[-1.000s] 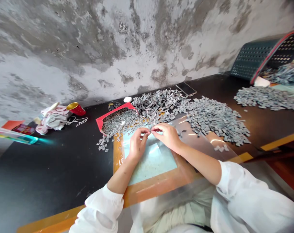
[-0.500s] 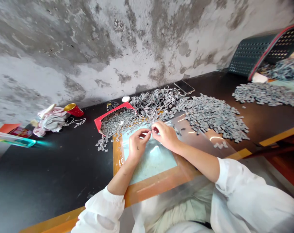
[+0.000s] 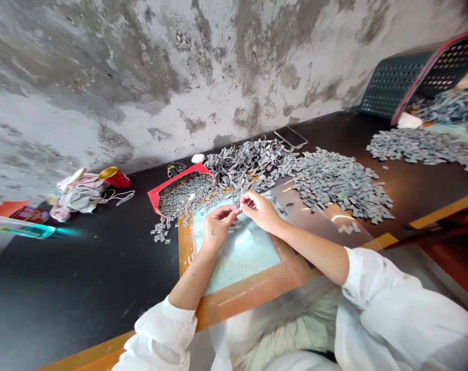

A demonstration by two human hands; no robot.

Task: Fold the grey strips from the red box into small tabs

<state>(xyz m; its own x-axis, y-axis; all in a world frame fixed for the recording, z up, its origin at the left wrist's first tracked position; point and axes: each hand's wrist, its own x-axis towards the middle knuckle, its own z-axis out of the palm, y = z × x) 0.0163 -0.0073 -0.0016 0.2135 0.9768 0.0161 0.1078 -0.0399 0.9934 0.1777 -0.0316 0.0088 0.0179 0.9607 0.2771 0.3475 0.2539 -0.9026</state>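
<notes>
My left hand (image 3: pixel 217 225) and my right hand (image 3: pixel 260 210) meet fingertip to fingertip above a pale, clear-covered work sheet (image 3: pixel 245 263). Each has thumb and fingers pinched together. Something tiny and light sits between the fingertips, too small to make out. Just beyond the hands lie a red-edged tray (image 3: pixel 172 181) full of small grey pieces and a heap of curved grey strips (image 3: pixel 249 161). To the right of my right hand spreads a pile of short flat grey pieces (image 3: pixel 338 183).
A phone (image 3: pixel 291 137) lies near the wall. At the far right a dark perforated basket (image 3: pixel 390 85) is tipped over beside another grey pile (image 3: pixel 419 148). On the left are a red cup (image 3: pixel 120 179), a bundle of cloth (image 3: pixel 81 195) and a clear teal-edged box (image 3: pixel 21 226).
My hands stay together at nearly the same spot, with the fingertips shifted slightly and the left fingers a little more apart. The whole view has moved a touch.
</notes>
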